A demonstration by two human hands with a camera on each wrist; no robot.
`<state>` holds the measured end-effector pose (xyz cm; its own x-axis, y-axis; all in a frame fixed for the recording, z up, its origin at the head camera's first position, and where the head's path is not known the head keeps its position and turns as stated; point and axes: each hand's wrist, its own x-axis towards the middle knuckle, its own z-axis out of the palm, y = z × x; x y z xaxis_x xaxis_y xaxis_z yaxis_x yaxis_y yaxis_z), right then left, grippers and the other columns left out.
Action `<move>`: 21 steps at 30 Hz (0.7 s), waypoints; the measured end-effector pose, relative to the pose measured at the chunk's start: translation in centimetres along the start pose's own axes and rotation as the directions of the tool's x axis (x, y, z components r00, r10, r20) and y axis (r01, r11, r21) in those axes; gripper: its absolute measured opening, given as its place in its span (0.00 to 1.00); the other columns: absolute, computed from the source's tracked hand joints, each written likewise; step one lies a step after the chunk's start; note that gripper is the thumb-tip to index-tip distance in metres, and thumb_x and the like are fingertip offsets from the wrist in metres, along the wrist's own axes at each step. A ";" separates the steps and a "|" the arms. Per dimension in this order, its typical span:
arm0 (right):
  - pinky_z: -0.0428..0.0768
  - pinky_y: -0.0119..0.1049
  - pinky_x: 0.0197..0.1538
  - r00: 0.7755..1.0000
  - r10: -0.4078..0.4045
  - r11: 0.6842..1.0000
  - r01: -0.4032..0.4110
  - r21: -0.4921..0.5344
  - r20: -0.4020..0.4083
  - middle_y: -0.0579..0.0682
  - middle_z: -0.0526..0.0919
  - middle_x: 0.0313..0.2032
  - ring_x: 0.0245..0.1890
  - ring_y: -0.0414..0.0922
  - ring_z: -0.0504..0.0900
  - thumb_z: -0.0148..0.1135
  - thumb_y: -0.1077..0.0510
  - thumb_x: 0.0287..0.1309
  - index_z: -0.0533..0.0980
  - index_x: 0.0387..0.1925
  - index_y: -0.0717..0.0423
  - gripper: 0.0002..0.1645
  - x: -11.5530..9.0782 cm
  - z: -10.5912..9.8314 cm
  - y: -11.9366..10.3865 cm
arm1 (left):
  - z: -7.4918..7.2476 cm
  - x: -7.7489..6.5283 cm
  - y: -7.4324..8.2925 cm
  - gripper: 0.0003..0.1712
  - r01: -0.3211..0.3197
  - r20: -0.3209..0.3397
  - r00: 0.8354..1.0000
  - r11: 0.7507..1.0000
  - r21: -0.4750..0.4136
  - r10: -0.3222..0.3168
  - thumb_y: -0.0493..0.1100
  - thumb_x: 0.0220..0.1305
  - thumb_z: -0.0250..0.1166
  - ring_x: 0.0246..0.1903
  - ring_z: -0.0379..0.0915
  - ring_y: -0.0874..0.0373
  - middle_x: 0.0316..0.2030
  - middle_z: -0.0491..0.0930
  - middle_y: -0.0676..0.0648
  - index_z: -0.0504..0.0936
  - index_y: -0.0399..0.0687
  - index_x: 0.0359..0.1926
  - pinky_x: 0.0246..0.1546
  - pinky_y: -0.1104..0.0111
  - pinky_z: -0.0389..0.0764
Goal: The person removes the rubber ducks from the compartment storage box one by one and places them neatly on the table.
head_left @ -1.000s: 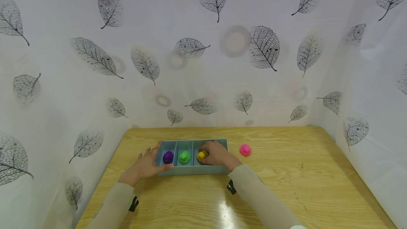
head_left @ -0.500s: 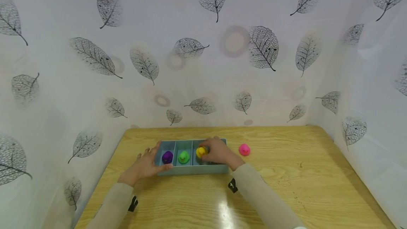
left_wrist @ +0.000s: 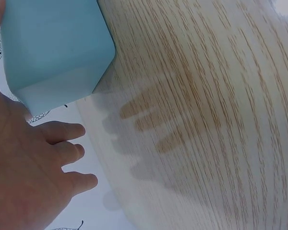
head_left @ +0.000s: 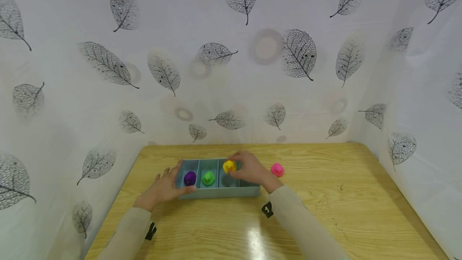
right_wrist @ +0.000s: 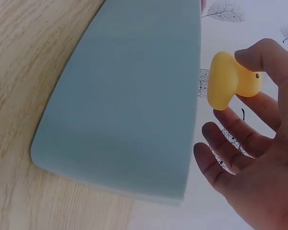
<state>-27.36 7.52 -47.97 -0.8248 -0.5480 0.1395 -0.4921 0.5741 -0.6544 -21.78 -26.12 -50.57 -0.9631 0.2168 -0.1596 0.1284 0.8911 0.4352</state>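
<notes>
Bordering the grained desk (head_left: 325, 212), leaf-printed walls (head_left: 249, 91) are seen; tray (head_left: 220, 193) touched by left hand (head_left: 165, 187), fingers spread; yellow duck (head_left: 229, 166) clamped between fingers of right hand (head_left: 252, 168).

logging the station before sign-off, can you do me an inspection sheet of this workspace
Surface: wood-grain table, one glare spot, small dark marks on the right
Job's things: divided blue-grey tray; purple duck in the leftmost compartment, green duck in the next; pink duck on the table, right of the tray
Clutter: nothing seen
Hands: left hand at the tray's left end, thumb by its front; right hand pinches the yellow duck above the tray
Cables: nothing seen
Surroundings: pale leaf-print sheeting behind and at both sides
</notes>
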 end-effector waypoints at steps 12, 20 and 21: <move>0.84 0.33 0.45 0.996 0.032 0.993 -0.022 0.116 -0.086 0.55 0.82 0.60 0.45 0.46 0.79 0.72 0.61 0.53 0.84 0.58 0.58 0.27 -0.8 -1.5 0.6 | 0.0 0.1 -0.1 0.72 0.008 0.007 1.000 1.000 0.005 -0.008 0.80 0.61 0.63 0.79 0.42 0.22 0.78 0.58 0.26 0.35 0.48 0.86 0.75 0.25 0.41; 0.85 0.40 0.49 0.988 0.018 0.994 -0.002 0.110 -0.151 0.58 0.82 0.58 0.45 0.46 0.79 0.74 0.61 0.57 0.84 0.56 0.60 0.24 -1.2 -2.5 1.3 | 0.0 0.1 -0.2 0.72 0.012 0.013 1.000 1.000 0.000 -0.012 0.80 0.61 0.63 0.80 0.42 0.22 0.78 0.58 0.26 0.35 0.49 0.86 0.76 0.25 0.40; 0.85 0.40 0.48 0.988 0.017 0.994 0.000 0.109 -0.156 0.58 0.82 0.57 0.45 0.47 0.79 0.74 0.60 0.57 0.84 0.56 0.60 0.24 -1.3 -2.6 1.4 | 0.0 0.1 -0.2 0.72 0.010 0.009 1.000 1.000 0.000 -0.010 0.80 0.61 0.63 0.79 0.42 0.22 0.78 0.59 0.26 0.35 0.48 0.86 0.76 0.25 0.41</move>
<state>-27.71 10.61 -47.08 -0.8666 -0.4360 0.2426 -0.4587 0.5047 -0.7314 -21.87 -26.31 -50.62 -0.9621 0.2117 -0.1717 0.1191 0.8931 0.4339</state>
